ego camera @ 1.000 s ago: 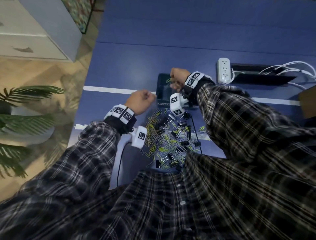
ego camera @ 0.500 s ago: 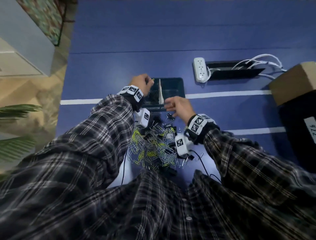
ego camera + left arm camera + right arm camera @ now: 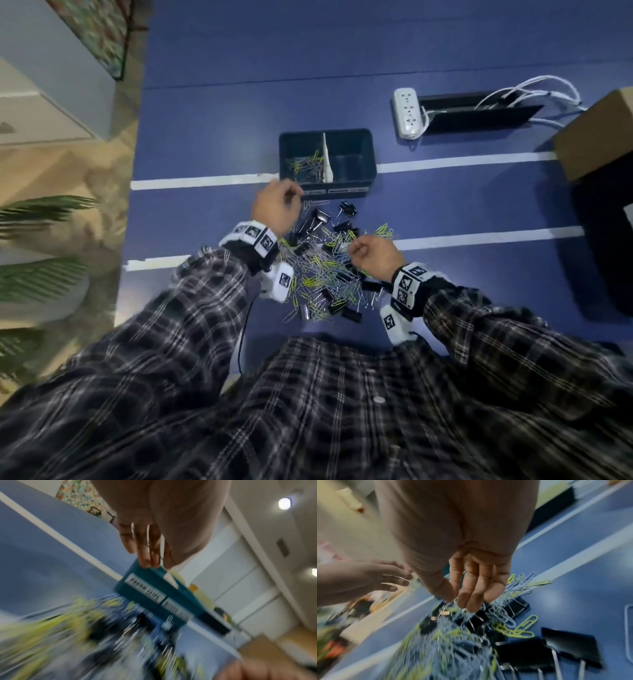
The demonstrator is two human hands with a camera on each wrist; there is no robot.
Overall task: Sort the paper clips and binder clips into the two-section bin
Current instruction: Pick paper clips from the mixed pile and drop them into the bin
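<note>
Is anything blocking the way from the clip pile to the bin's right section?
Nothing visible does. The bin sits just beyond the pile, open-topped, its right section looking empty. The left hand hovers by the bin's left front corner, off that path.

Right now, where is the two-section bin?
In the head view the bin sits on the blue table just beyond the clip pile, with the white power strip off to its right.
</note>
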